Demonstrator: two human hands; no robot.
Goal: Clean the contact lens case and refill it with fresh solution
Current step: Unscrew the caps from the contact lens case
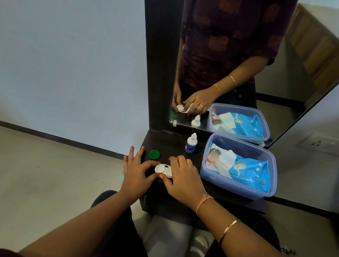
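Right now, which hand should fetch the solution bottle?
Probably the right hand: the solution bottle stands just beyond it, while the left hand sits farther off by the green cap, pinching the lens case.

The case (162,170) is a small white plastic one, down at the front edge of the bench (173,147), pinched between the left hand (136,172) and the right hand (181,178). Its left well is uncapped and faces up, but the right side's mostly hidden under fingers. A green cap (154,154) lies flat just behind-left. The bottle (191,143), white with a blue label and capped, stands upright further back.
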